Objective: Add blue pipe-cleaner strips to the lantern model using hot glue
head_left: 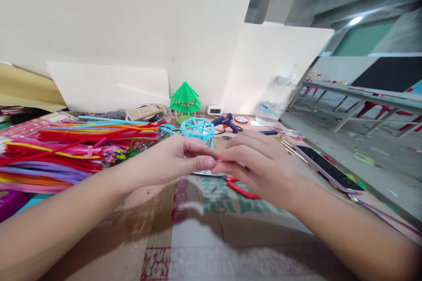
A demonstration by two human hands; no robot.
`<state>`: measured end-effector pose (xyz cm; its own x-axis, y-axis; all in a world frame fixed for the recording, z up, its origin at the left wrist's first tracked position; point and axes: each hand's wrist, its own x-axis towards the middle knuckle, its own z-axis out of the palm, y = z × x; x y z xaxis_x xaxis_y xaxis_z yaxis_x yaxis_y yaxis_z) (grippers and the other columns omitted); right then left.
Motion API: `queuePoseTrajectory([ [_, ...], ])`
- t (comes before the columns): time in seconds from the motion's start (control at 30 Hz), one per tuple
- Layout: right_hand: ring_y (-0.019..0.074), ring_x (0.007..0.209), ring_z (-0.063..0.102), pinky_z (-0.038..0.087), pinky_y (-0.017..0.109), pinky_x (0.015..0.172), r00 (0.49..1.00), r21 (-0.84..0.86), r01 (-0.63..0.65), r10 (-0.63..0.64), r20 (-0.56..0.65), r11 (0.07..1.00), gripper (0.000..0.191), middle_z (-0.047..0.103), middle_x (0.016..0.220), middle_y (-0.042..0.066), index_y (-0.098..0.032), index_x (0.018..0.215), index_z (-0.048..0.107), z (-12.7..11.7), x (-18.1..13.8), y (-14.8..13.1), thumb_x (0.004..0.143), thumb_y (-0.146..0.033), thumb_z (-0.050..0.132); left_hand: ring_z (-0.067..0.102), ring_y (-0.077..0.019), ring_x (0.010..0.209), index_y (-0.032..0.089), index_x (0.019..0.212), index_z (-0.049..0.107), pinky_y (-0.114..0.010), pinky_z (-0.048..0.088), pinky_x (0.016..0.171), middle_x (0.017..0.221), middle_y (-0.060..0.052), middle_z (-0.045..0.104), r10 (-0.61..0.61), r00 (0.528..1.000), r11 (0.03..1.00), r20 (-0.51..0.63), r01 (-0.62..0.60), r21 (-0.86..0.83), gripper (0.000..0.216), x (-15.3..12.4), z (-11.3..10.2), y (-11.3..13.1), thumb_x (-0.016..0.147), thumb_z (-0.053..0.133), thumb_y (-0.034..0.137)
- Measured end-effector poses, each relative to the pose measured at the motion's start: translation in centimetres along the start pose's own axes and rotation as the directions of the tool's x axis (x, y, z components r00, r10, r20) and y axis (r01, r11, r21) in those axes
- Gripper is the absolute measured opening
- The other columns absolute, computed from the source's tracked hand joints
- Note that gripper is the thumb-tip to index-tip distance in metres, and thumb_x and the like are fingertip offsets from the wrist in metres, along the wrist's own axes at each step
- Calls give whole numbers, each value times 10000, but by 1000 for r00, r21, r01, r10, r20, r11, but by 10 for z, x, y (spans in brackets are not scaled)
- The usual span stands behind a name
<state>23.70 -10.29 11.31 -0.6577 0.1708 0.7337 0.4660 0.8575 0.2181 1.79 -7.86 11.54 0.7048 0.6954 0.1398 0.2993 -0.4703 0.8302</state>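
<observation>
My left hand point(174, 160) and my right hand point(260, 162) meet over the middle of the table, fingertips touching. The thumb and fingers of each are pinched closed; anything between them is hidden or too small to make out. Just beneath my right hand lies a red-handled tool point(242, 189), its metal part partly covered by my hands. Behind the hands stands a light-blue wheel-shaped frame point(198, 129) of fuzzy stems. Farther back is a small green pavilion model point(185, 99) with a two-tiered roof.
Colourful pipe cleaners point(66, 149) are heaped at the left. Toward the back are a blue glue gun point(226, 121), a small digital clock point(215, 109) and a clear plastic bottle point(272, 101). A phone point(326, 167) lies at the right edge. White boards point(132, 30) stand behind.
</observation>
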Motion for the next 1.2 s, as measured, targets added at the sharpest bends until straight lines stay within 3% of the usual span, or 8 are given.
queuePoseTrajectory([
  [0.17, 176, 682, 539, 421, 325, 635, 992, -132, 100, -88, 93, 986, 234, 653, 723, 57, -155, 872, 639, 2, -2, 2, 1014, -280, 500, 684, -187, 844, 239, 926, 785, -270, 532, 767, 897, 2, 768, -33, 999, 997, -28, 31, -67, 238, 0, 8, 0, 836, 683, 434],
  [0.37, 176, 713, 555, 405, 310, 657, 988, -139, 86, -67, 137, 987, 293, 642, 737, 42, -166, 821, 598, 9, -3, 2, 1009, -374, 511, 621, -133, 773, 214, 825, 720, -234, 465, 712, 797, 25, 701, 178, 966, 951, -189, -119, 286, 165, -5, 9, 2, 904, 617, 314],
  [0.53, 141, 644, 532, 363, 275, 605, 982, -27, -183, 184, 46, 983, 307, 610, 699, 14, -163, 817, 593, 6, -4, 18, 976, -424, 563, 604, -131, 810, 185, 823, 611, -253, 480, 764, 815, 18, 636, 200, 866, 969, -459, -105, 224, 270, -11, -26, 7, 981, 500, 374],
  [0.67, 107, 526, 435, 290, 267, 534, 865, 52, -465, 442, 237, 884, 423, 489, 552, -31, -176, 645, 559, 14, -11, 44, 996, -407, 512, 697, -191, 960, 207, 821, 578, -399, 535, 929, 1064, 5, 726, 132, 796, 961, -590, -248, -121, 219, -19, -58, 15, 991, 483, 307],
  [0.83, 124, 616, 517, 384, 271, 584, 798, 176, -596, 555, 236, 783, 252, 605, 699, 3, -166, 835, 649, 29, -19, 52, 955, -377, 577, 515, -88, 469, 272, 810, 611, -299, 588, 768, 520, 87, 483, 85, 744, 911, -663, -327, -250, 242, -29, -80, 24, 997, 464, 227],
  [1.0, 180, 872, 649, 538, 315, 757, 778, 493, -628, 503, 376, 602, 726, 675, 1008, 50, -267, 1553, 272, 31, -16, 16, 923, -302, 630, 126, -69, 408, 213, 758, 564, -169, 155, 354, 501, 71, 212, -21, 874, 880, -485, -215, -424, 231, -20, -63, 22, 973, 502, 269],
  [1.1, 180, 943, 658, 547, 347, 875, 815, 619, -579, 361, 453, 530, 920, 669, 1141, 70, -287, 1601, 82, 35, -15, -7, 896, -289, 672, 149, -58, 423, 215, 783, 528, -161, 167, 367, 537, 81, 237, -82, 958, 822, -275, -91, -562, 231, -12, -26, 15, 966, 553, 353],
  [1.2, 166, 924, 672, 555, 292, 797, 809, 658, -577, 228, 541, 484, 815, 687, 1131, 81, -229, 1569, 226, 34, -11, -17, 889, -280, 673, 173, -59, 416, 211, 782, 521, -174, 195, 374, 528, 87, 253, -80, 995, 846, -55, 39, -532, 323, -10, 4, 12, 939, 561, 490],
])
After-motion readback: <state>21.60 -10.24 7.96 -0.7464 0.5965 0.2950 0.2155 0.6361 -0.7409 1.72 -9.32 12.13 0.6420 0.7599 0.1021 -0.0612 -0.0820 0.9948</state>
